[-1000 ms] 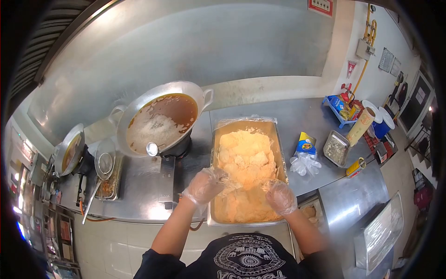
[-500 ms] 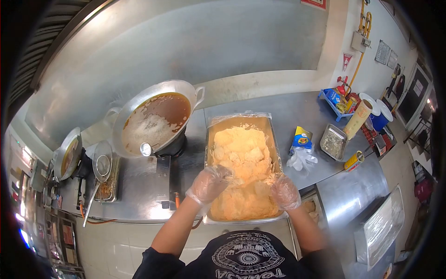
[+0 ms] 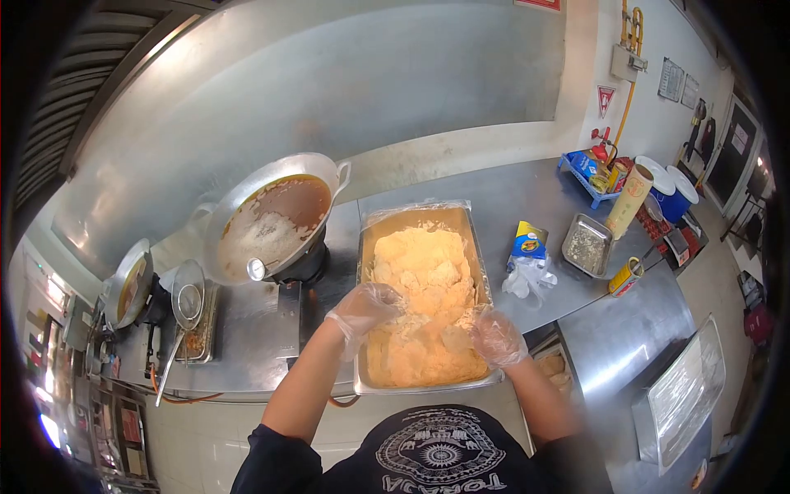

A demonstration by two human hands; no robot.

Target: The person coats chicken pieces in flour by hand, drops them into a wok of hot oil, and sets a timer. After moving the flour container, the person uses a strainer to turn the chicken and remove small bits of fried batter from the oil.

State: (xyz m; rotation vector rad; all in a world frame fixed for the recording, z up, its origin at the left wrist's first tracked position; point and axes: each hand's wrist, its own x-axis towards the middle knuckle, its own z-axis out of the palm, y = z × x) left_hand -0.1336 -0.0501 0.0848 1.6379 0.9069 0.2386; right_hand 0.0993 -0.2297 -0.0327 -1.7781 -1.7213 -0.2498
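Observation:
A deep metal tray (image 3: 362, 380) in front of me holds orange-yellow breading flour (image 3: 420, 255) with lumpy, coated pieces in it. Both my hands wear clear plastic gloves. Over the tray's left side, my left hand (image 3: 367, 309) has its fingers curled inward at the flour. My right hand (image 3: 497, 337) is at the right rim, its fingers also bent inward, with flaky crumbs at the fingertips. What either hand grips, if anything, is hidden by the gloves and flour. Between the hands the flour looks blurred.
A large wok (image 3: 220, 247) of foaming oil sits on a burner at left, a thermometer (image 3: 257, 268) at its edge. Farther left are a strainer (image 3: 188, 305) and a second wok (image 3: 123, 288). At right stand a glove box (image 3: 528, 240), a small metal pan (image 3: 587, 245) and a yellow can (image 3: 626, 277).
My hands stay at the tray's two sides with fingers bent inward; the left is slightly higher in view. The whole view has shifted slightly. Nothing is visibly picked up or released.

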